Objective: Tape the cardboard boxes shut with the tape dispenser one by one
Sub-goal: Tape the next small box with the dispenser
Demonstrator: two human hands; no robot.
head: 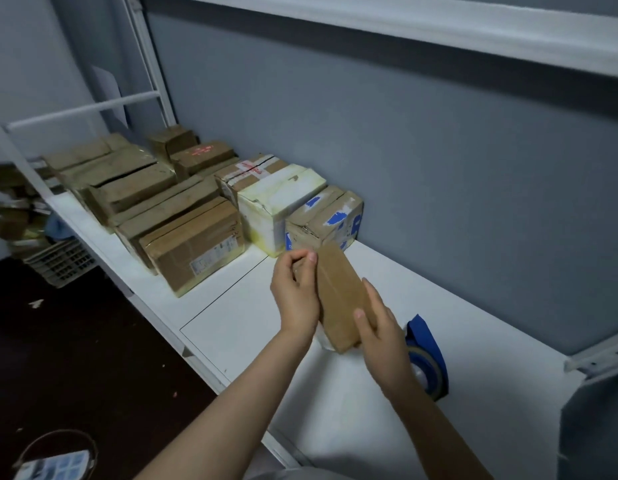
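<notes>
Fingers [302, 259] of the left hand [295, 292] curl over the far left edge of a small brown box [338, 289], pinching it. The right hand [380, 330] grips its near right side, thumb on top. The box is tilted above the white table [252, 317] and bears no writing. Just right of the right hand lies the blue tape dispenser [427, 355], partly hidden. Beyond the fingertips stands a row of boxes [196, 244]; their labels and red marks are unreadable. Bare tabletop lies under the hands and the table edge runs left of them.
</notes>
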